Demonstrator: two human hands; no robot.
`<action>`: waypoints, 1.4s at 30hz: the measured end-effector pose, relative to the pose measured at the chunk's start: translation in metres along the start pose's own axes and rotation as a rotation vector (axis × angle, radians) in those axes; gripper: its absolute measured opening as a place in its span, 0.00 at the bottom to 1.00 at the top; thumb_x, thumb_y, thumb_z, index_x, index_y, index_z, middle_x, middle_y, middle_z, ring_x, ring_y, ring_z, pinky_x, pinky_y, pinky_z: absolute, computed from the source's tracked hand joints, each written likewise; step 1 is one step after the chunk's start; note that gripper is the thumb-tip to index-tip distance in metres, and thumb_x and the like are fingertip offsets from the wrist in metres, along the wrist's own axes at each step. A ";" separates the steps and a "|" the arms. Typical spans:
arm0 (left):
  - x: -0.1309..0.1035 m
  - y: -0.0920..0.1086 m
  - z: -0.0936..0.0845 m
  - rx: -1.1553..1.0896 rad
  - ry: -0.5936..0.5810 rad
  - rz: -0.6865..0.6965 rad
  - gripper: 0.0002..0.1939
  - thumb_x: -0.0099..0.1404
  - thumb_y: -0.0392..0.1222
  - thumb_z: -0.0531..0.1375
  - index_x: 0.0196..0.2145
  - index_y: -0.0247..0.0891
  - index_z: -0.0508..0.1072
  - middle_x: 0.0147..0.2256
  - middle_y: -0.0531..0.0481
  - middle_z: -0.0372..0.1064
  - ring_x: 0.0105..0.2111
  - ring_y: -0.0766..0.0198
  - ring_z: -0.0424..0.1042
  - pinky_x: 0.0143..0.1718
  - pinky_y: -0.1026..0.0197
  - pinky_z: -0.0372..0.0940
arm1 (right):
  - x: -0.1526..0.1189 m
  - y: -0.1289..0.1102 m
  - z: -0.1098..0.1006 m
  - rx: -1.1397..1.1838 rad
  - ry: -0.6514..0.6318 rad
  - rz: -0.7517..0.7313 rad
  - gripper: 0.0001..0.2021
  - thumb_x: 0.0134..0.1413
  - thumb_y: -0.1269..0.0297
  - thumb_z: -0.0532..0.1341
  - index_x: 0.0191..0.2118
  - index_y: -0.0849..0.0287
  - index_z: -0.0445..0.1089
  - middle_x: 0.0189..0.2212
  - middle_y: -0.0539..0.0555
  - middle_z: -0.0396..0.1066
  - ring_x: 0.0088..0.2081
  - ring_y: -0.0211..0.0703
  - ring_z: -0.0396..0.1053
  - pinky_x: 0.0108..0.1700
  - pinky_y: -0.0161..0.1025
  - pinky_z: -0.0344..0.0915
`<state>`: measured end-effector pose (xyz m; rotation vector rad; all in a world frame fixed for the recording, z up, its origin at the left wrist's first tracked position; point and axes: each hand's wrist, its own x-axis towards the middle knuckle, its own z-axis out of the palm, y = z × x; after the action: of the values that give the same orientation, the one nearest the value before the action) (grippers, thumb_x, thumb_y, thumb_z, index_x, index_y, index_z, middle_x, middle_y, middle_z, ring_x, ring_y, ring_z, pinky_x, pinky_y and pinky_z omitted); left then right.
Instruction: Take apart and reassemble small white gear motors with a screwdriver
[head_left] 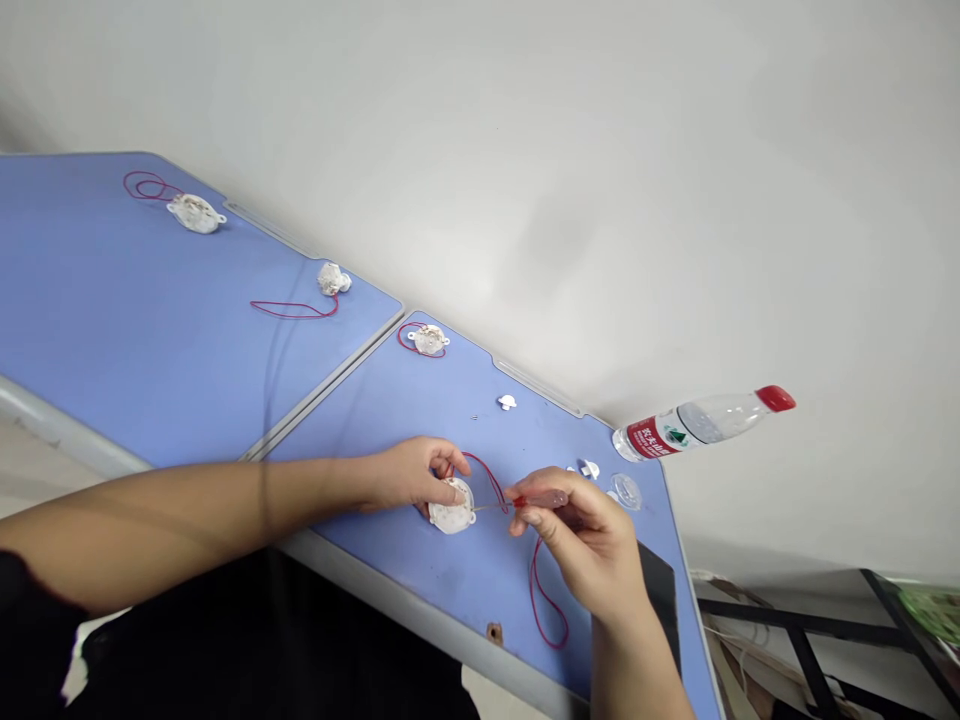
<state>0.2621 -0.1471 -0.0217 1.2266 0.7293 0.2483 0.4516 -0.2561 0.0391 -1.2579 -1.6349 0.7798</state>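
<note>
My left hand (411,474) is closed round a white, roundish plastic case with small side lugs (452,518), its thumb pressing on the upper face. A red cord (486,468) loops up from near those fingers. In my right hand (592,545) is a screwdriver with a translucent red handle (544,498), held between thumb and fingers. Its thin shaft points left, and the tip reaches the case's right edge by a lug; I cannot tell whether it sits in a screw. Another red cord loop (551,625) hangs below the right hand on the blue table (420,580).
Similar white pieces with red cords lie at the far left (196,213), left of the table joint (331,280) and beyond my left hand (429,340). Small white caps (508,402), a clear round cover (627,491) and a water bottle (697,422) stand near the wall.
</note>
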 end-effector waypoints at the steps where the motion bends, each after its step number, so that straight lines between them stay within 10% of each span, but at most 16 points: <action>1: 0.000 0.000 0.000 0.001 0.000 -0.002 0.23 0.45 0.41 0.68 0.40 0.35 0.70 0.27 0.58 0.61 0.25 0.68 0.67 0.24 0.66 0.65 | 0.000 0.001 0.002 -0.009 0.022 0.009 0.02 0.59 0.68 0.62 0.37 0.55 0.72 0.29 0.52 0.75 0.26 0.41 0.73 0.30 0.39 0.69; 10: -0.001 0.003 0.001 0.019 0.025 -0.024 0.23 0.44 0.42 0.68 0.39 0.36 0.70 0.28 0.58 0.61 0.25 0.69 0.66 0.24 0.65 0.64 | -0.001 -0.002 -0.001 0.089 0.132 -0.022 0.03 0.56 0.69 0.64 0.37 0.54 0.72 0.31 0.51 0.74 0.27 0.40 0.74 0.30 0.38 0.71; 16: -0.004 0.007 0.002 0.018 0.012 -0.049 0.22 0.45 0.41 0.68 0.39 0.35 0.70 0.29 0.56 0.63 0.27 0.67 0.69 0.25 0.66 0.64 | 0.010 0.008 -0.013 0.186 0.558 -0.047 0.03 0.56 0.66 0.65 0.36 0.57 0.72 0.32 0.52 0.75 0.27 0.39 0.74 0.32 0.41 0.73; 24: -0.004 0.005 0.001 -0.032 0.011 -0.042 0.22 0.45 0.45 0.69 0.38 0.35 0.70 0.29 0.54 0.67 0.28 0.65 0.70 0.26 0.64 0.65 | 0.030 0.044 0.019 0.147 0.549 0.156 0.10 0.55 0.58 0.64 0.38 0.59 0.71 0.37 0.56 0.74 0.37 0.47 0.76 0.38 0.49 0.76; 42: -0.003 0.001 0.000 -0.064 -0.054 -0.006 0.20 0.45 0.40 0.68 0.37 0.36 0.72 0.34 0.50 0.73 0.34 0.62 0.72 0.32 0.63 0.64 | 0.041 0.067 0.022 0.277 0.573 0.243 0.13 0.51 0.56 0.66 0.37 0.60 0.71 0.37 0.55 0.73 0.39 0.47 0.76 0.41 0.49 0.75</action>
<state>0.2602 -0.1485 -0.0194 1.1664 0.6737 0.2314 0.4548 -0.1971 -0.0174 -1.3352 -0.8965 0.6791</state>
